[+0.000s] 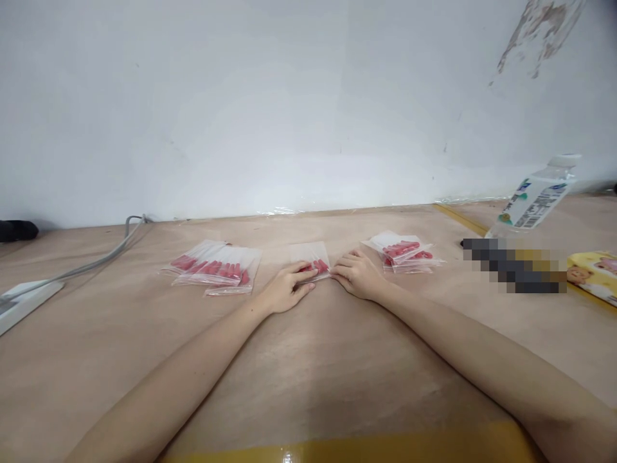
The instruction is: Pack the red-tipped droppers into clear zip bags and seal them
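Note:
A small clear plastic zip bag (311,252) with red tube-like pieces (320,265) inside lies flat on the table in the middle. My left hand (288,287) rests at its left side, with fingers stretched over the bag's lower part and thumb apart. At the bag's right lower corner is my right hand (357,275), its fingers curled and close together, the tips on the bag's edge. A pile of similar bags (216,267) spreads out to the left. On the right, more bags (402,252) with red pieces lie stacked.
A clear bottle (537,199) with a white cap stands at the right back, near a blurred dark object (513,265) and a yellow patterned item (595,273). A grey cable (103,258) runs along the left to a white object (29,302). The wall (289,109) bounds the table behind.

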The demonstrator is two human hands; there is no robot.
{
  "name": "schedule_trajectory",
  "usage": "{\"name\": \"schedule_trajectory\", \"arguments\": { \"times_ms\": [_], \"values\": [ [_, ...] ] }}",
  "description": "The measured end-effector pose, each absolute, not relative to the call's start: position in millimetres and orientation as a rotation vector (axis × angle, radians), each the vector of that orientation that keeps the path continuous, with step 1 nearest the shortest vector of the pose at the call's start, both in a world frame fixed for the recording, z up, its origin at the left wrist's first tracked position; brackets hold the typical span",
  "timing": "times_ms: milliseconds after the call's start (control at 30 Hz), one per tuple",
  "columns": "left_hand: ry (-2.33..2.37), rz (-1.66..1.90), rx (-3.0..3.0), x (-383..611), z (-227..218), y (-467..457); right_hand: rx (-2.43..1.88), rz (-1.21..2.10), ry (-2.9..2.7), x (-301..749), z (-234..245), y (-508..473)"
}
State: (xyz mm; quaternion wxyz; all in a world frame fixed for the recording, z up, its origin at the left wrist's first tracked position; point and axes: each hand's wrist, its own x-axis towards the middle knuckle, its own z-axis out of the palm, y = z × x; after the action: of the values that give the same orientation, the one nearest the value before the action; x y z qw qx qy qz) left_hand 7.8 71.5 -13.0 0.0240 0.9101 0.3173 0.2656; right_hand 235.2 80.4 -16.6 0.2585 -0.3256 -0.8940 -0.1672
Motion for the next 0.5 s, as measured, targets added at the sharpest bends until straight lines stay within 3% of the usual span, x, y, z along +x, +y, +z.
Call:
{"name": "schedule_trajectory", "arguments": {
  "times_ms": [167, 500],
  "values": [
    [0.951, 1.002, 2.939, 23, -15, 75, -0.851, -0.508, -2.408, 234, -15, 81],
    [0.859, 0.993, 3.127, 48, -16, 90, -0.882, -0.430, -2.396, 234, -18, 79]
  ]
}}
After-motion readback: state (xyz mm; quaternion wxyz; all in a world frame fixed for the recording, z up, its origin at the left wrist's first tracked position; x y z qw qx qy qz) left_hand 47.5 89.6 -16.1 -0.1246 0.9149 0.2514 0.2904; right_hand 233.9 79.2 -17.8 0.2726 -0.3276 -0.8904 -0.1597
